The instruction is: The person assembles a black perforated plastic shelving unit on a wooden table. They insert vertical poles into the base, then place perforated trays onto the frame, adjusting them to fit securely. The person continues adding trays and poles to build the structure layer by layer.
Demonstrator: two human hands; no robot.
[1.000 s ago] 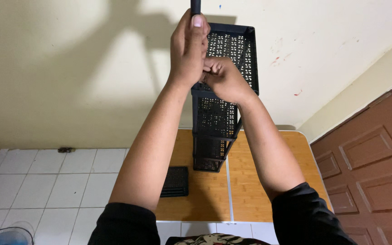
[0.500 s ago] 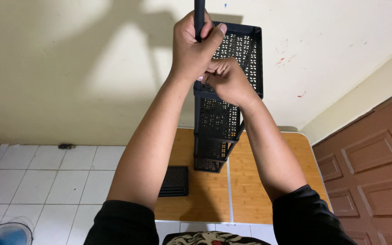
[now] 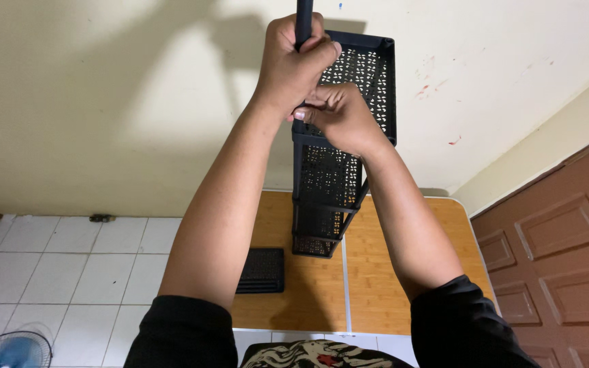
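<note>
The left hand (image 3: pixel 293 65) has its fingers wrapped tight around a black pole (image 3: pixel 303 20) at the near top corner of the tall black perforated rack (image 3: pixel 328 177), which stands on the wooden desk (image 3: pixel 376 272). Just beside it, the right hand (image 3: pixel 341 117) pinches that same corner, fingers closed. A black tray (image 3: pixel 262 270) lies left of the rack's foot

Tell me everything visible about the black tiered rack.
The black tiered rack looks like plastic, with perforated patterned shelves stacked on corner posts. It stands upright on the wooden table near the cream wall. The left hand grips a black pole at its top corner; the right hand pinches there too.
</note>
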